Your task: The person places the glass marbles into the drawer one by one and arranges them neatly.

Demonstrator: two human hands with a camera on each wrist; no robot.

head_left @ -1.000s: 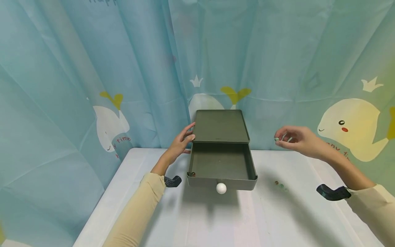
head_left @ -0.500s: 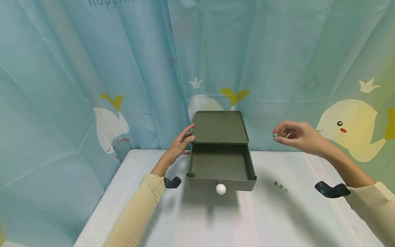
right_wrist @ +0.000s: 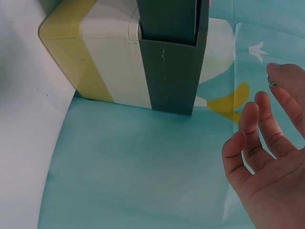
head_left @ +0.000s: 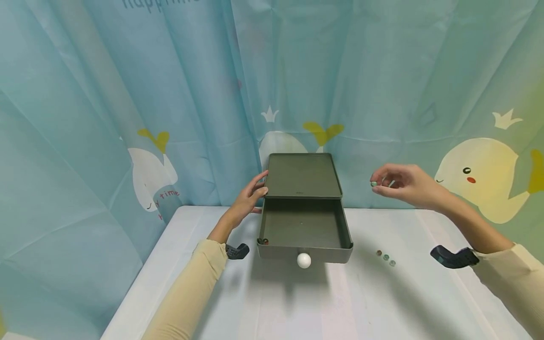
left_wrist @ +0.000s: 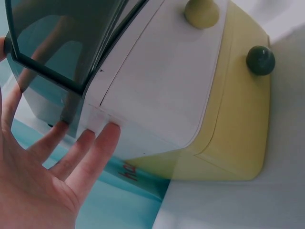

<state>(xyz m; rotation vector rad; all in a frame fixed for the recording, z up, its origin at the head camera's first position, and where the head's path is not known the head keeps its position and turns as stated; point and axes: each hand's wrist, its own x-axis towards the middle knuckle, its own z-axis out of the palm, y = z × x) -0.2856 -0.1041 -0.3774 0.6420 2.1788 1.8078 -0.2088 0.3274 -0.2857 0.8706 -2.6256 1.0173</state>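
My right hand (head_left: 408,185) is raised to the right of a drawer unit, pinching a small green glass marble (head_left: 373,183) between thumb and forefinger. In the right wrist view that marble (right_wrist: 272,82) peeks out at the fingertips while the other fingers curl loosely. My left hand (head_left: 246,200) rests against the unit's left side, fingers spread. The dark green top drawer (head_left: 327,254), with a white knob (head_left: 303,260), is pulled out, and a reddish-brown marble (head_left: 265,241) lies in its front left corner. Fingertips (left_wrist: 110,131) of the left hand touch the white tier's side in the left wrist view.
On the white table (head_left: 357,302), right of the drawer, lie a brown marble (head_left: 378,253) and two greenish ones (head_left: 386,257). Below the top drawer are a white tier (left_wrist: 157,71) and a yellow tier (left_wrist: 238,119). A blue whale-print curtain (head_left: 191,94) hangs behind.
My right hand has moved slightly left and up with the marble, toward the drawer unit. The left hand and the open drawer have stayed in place.
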